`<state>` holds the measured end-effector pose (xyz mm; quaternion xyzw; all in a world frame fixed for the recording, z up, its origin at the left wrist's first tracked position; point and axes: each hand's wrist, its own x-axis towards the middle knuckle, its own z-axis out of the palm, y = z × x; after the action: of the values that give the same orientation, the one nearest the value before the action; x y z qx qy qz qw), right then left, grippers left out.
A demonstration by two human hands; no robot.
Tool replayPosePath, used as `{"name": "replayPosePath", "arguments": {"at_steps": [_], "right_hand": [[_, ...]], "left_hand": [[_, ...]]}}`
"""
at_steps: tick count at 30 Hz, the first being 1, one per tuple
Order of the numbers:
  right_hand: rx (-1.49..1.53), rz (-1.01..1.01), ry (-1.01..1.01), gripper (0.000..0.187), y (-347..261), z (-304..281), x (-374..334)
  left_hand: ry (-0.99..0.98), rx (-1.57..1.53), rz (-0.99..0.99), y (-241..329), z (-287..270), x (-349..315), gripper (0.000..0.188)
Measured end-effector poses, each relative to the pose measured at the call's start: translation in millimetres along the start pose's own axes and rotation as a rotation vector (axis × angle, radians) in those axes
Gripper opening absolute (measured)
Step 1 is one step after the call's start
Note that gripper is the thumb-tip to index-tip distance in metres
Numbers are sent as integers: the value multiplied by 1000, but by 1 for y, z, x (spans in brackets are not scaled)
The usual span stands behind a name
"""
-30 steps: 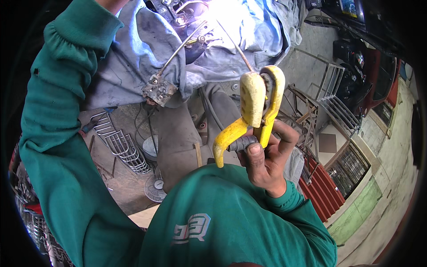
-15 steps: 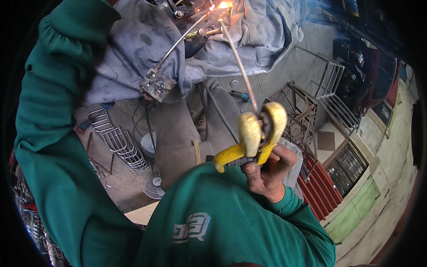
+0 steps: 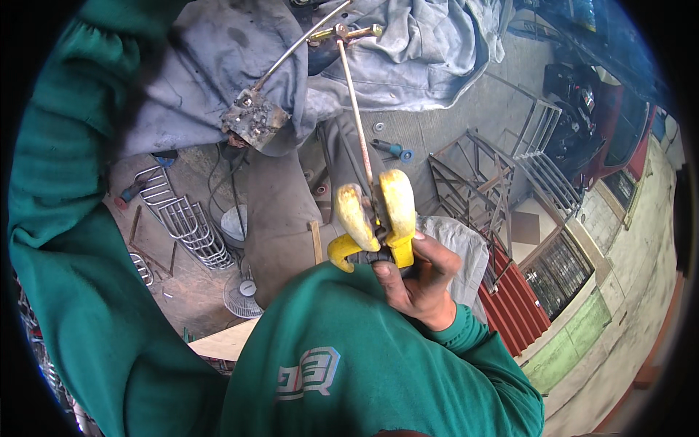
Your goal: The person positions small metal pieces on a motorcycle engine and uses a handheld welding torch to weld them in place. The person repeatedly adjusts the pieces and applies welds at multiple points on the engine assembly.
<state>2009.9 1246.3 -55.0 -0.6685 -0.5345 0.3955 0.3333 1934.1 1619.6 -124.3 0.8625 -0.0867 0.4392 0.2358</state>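
Note:
My right hand [image 3: 419, 280] grips a yellow clamp-style electrode holder [image 3: 378, 218] just above my green-sleeved chest. A thin welding rod [image 3: 355, 109] runs from its jaws up to a small brass-coloured metal joint [image 3: 342, 30] near the top edge. From that joint a curved metal bar [image 3: 291, 51] leads down-left to a rusty metal block [image 3: 251, 120], all lying over grey-blue cloth [image 3: 429, 51]. No spark shows at the rod tip. My left sleeve [image 3: 80, 218] climbs the left side to the top edge, where the hand is out of sight.
Below on the concrete floor lie bent wire racks [image 3: 182, 226], a small fan [image 3: 244, 295] and a blue-handled tool [image 3: 389, 149]. Welded metal frames [image 3: 473, 189] stand to the right, beside a red corrugated sheet [image 3: 517, 306].
The bright arc glare at the rod tip has gone out. My right hand and the yellow holder have dropped lower, with the rod still reaching the joint.

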Motion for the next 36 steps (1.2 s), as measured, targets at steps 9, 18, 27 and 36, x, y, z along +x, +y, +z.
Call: {"name": "replayPosePath", "arguments": {"at_steps": [9, 18, 27, 36], "right_hand": [[-95, 35, 19, 64, -4, 10, 5], [-98, 47, 53, 63, -9, 21, 4], [-135, 82, 73, 61, -15, 26, 5], [-52, 57, 47, 62, -14, 25, 7]], "left_hand": [[-62, -26, -49, 5, -4, -5, 11], [-111, -43, -90, 9, -8, -8, 10], [-163, -59, -132, 15, -10, -9, 9], [-233, -75, -180, 21, -13, -10, 8]]}}
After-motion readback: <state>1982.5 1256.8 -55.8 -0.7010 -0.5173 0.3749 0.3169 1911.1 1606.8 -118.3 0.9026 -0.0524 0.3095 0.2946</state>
